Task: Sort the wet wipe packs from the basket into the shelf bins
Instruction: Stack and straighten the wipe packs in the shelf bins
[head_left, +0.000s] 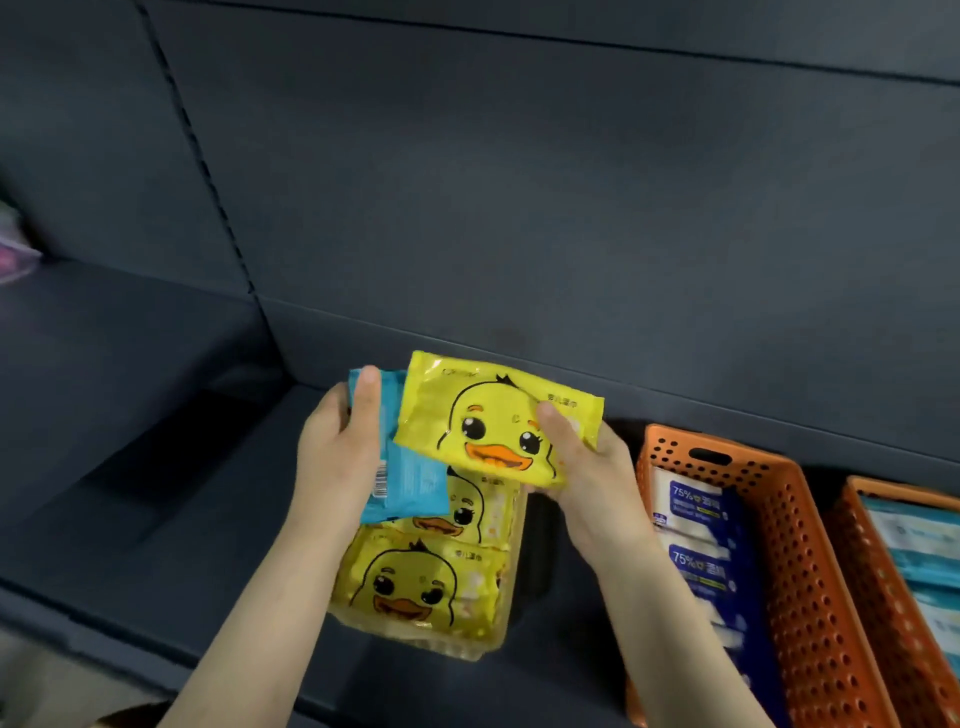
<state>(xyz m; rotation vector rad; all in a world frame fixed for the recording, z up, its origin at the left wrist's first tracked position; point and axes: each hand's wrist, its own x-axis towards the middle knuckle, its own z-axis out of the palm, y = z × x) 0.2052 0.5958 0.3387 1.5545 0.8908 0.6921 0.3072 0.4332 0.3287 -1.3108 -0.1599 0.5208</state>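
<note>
At 9 o'clock, at the frame's edge: a blurred pink and pale bundle (13, 249), too smeared to name, on the dark grey shelf (130, 493). Behind it, running from 11 o'clock down toward the centre: a slotted upright (208, 176), splitting the matte grey back panel (519, 182) into two bays. Dim, flat light all over, with a darker shadow patch on the shelf board at 8 o'clock.

Just left of 6 o'clock: grips with the left hand (337, 452) a blue wet wipe pack (410, 483), thumb laid over its top edge, fingers curled behind, barcode strip beside the palm. Cannot tell whether one blue pack or two stacked.

Touching it at 6 o'clock and overlapping its right side: a yellow duck pack (483, 421), tilted, held above the shelf. Pinches it with the right hand (587, 467), thumb on the printed face, fingers curled underneath.

Directly below both: a translucent yellow bin (467, 649) on the shelf, two more duck packs (415, 582) lying flat inside, faces up.

At 4 o'clock, apart from the yellow bin: an orange perforated bin (810, 571) holding white and blue packs (696, 519) marked 75%. Just beside it, toward 3 o'clock and cut by the frame: a second orange bin (904, 489) with pale blue packs (924, 545)
</note>
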